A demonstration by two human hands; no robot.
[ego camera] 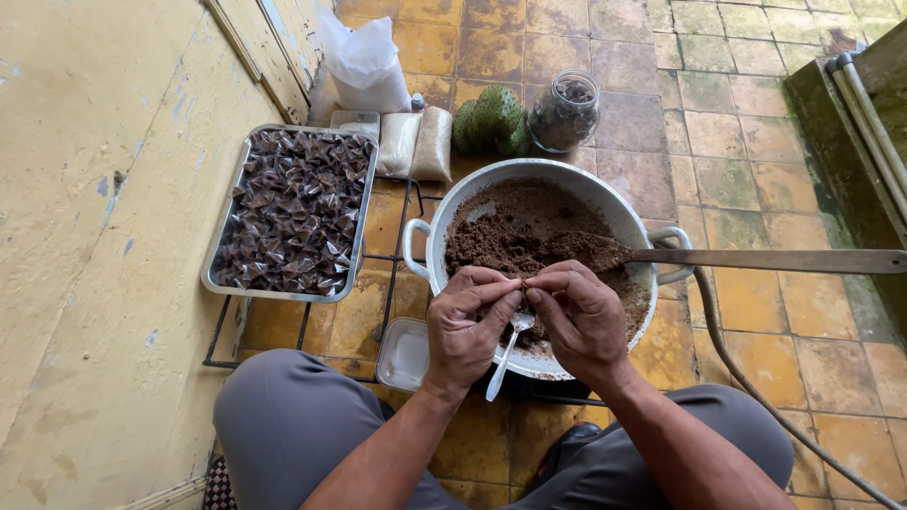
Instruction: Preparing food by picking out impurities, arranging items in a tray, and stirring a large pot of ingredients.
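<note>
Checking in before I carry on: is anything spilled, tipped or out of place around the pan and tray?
Nothing stands out. The brown paste sits inside the pan, the tray of wrapped pieces lies flat, and the jar stands upright.

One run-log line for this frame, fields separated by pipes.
left hand holds spoon, pinches small wrapper with right hand | over pot of brown paste | wooden paddle in pot | tray of wrapped pieces left

Shiny metal pot (pixel 605 194), wooden paddle (pixel 756 259), glossy plastic wraps (pixel 293 212), matt tiles (pixel 746 170)

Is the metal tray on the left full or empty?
Full: the tray is covered rim to rim with small dark wrapped pieces.
</note>
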